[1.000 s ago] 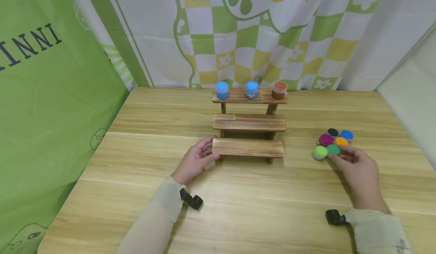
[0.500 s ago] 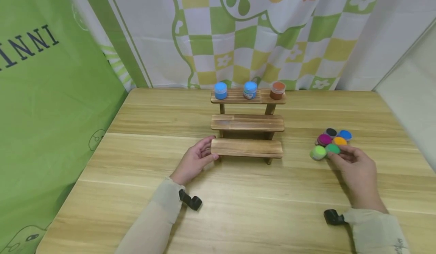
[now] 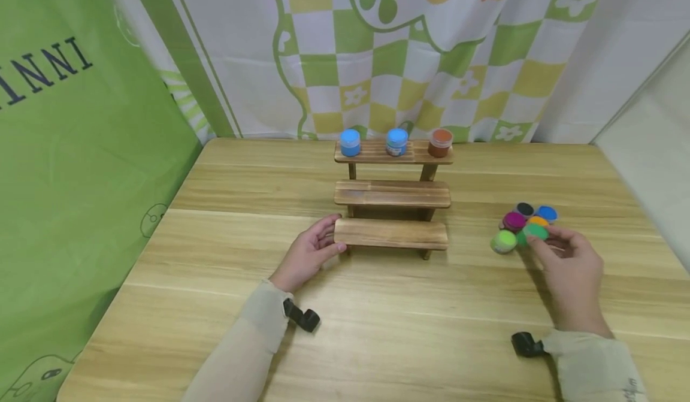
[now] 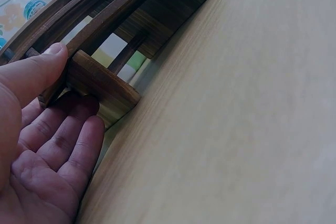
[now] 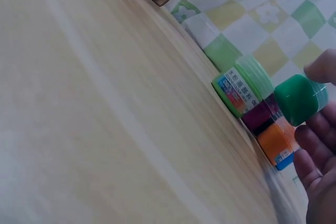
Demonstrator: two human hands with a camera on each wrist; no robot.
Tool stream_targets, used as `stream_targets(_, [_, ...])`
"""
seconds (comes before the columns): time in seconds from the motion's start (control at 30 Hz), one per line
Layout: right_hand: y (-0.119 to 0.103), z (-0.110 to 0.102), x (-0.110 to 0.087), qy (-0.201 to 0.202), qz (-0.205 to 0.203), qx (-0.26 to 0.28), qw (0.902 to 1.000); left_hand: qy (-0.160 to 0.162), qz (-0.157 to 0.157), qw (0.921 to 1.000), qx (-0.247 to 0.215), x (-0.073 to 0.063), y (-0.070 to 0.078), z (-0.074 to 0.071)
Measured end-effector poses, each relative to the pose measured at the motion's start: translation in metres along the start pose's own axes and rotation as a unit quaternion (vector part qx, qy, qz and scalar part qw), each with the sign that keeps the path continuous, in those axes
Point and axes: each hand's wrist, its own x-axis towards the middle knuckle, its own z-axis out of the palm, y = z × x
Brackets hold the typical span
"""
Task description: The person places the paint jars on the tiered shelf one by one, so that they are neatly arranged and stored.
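A green paint jar (image 3: 531,233) is pinched between the thumb and fingers of my right hand (image 3: 574,276). In the right wrist view this green jar (image 5: 299,100) is tilted and raised off the table, close over its neighbours. Beside it stand a light green jar (image 3: 504,242), a magenta jar (image 3: 513,221), an orange jar (image 3: 537,222), a black jar (image 3: 524,210) and a blue jar (image 3: 547,214). My left hand (image 3: 306,257) grips the left end of a three-step wooden stand (image 3: 390,234), thumb at the front edge of the lowest step, fingers behind and under it.
On the stand's top step are two blue jars (image 3: 396,142) and a brown jar (image 3: 441,143). The wooden table (image 3: 409,318) reaches back to a checked curtain (image 3: 388,54). Green fabric (image 3: 86,180) hangs at the left.
The green jar has come up off the table in my right hand and tipped, now partly covering the orange jar. My left hand and the stand have stayed put.
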Motion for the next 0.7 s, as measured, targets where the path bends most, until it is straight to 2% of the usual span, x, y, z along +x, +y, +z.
stream_targets(0.3, [-0.006,0.01,-0.01,0.037,-0.024,0.043,0.9981,-0.001,0.001,1.0,0.0,0.0,0.0,0.0])
stream_targets(0.43, [-0.007,0.015,-0.014,0.037,-0.038,0.071,0.9961,-0.003,0.0,1.0,0.0,0.0,0.001,0.001])
stream_targets(0.7, [-0.01,0.027,-0.02,0.027,-0.099,0.101,0.9896,0.0,-0.004,1.0,-0.002,0.0,0.001,0.0])
